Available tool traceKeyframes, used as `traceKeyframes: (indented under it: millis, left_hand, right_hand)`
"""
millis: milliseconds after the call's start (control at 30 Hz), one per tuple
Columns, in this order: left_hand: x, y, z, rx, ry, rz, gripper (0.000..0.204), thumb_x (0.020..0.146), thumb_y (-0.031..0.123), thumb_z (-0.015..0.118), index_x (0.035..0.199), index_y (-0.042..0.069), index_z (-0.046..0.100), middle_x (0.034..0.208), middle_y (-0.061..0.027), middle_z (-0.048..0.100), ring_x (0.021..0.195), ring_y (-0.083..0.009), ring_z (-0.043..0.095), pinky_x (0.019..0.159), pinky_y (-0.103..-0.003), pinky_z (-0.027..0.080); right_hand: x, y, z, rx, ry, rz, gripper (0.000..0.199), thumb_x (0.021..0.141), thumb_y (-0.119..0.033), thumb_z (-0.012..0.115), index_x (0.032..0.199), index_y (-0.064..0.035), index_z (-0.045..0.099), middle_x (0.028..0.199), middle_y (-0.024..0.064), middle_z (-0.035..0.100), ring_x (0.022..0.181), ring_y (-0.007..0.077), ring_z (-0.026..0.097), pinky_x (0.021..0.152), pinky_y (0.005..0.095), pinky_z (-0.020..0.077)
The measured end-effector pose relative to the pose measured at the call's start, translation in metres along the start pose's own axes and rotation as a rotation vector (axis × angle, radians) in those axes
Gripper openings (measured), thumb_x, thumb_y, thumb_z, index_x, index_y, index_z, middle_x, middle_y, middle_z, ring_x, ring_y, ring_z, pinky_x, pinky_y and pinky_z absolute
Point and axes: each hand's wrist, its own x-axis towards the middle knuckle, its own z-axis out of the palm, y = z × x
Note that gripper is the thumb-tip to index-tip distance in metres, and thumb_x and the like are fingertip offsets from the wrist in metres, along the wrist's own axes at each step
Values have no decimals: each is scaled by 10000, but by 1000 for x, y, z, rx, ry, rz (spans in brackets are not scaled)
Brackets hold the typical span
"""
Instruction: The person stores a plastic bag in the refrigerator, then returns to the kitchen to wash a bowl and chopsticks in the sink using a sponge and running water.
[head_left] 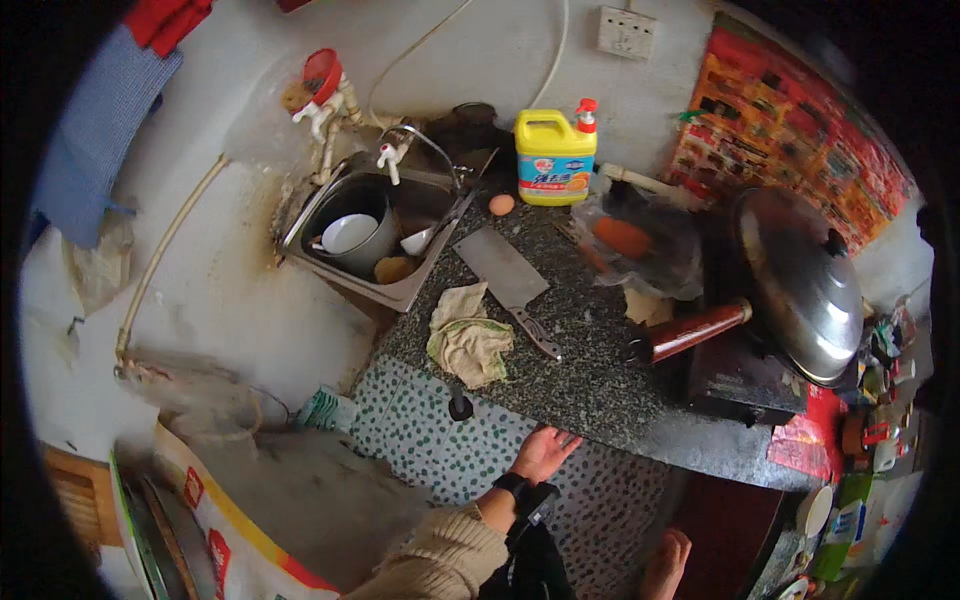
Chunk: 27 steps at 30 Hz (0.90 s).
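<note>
Head view looks down on my left hand [545, 452], open with fingers spread, resting against the front edge of the dark speckled counter [600, 385]. Nearest on top lies a crumpled, stained yellowish cloth [468, 335], just beside a broad steel cleaver [505, 275]. My right hand [668, 565] shows low down, probably open.
</note>
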Motion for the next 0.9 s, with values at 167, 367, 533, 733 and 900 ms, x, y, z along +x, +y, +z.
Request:
traceKeyframes:
  millis: [167,367,533,733,900]
  left_hand:
    - [28,-20,-32,-166,-384,-49,141,860,-1,509,752,87,533,904,-64,563,914,-216,518,1043,-577,338]
    - [27,-10,9,22,-202,-28,253,893,72,432,1110,41,558,1181,-98,567,1111,-272,495,993,-476,374]
    - [42,-18,-13,-30,-464,70,198,917,147,491,1075,68,580,1117,-44,602,1048,-210,538,990,-427,383]
    - [-30,-6,-31,146,-122,130,102,908,152,561,983,99,604,983,-21,625,810,-129,551,768,-291,438]
    - [-102,13,-68,332,16,141,228,934,254,566,1068,75,609,977,7,614,815,-90,529,752,-251,427]
  right_hand:
    - [-14,-40,28,-902,-294,-448,421,752,69,522,1166,-8,532,1182,197,487,1075,383,496,865,413,454]
    - [-31,-54,45,-918,-327,-328,318,739,70,551,1049,-1,562,1172,214,513,1078,378,512,895,428,446]
    - [-47,-50,44,-1025,-347,-283,318,747,60,562,1058,-8,568,1181,202,510,1076,375,520,882,421,464]
    - [-37,-25,61,-1044,-491,-293,280,819,7,570,1098,-14,566,1262,166,461,1084,308,516,792,367,504]
    - [-26,-23,106,-1100,-638,-370,276,833,-15,570,1109,-15,555,1229,191,478,1066,353,499,800,395,486]
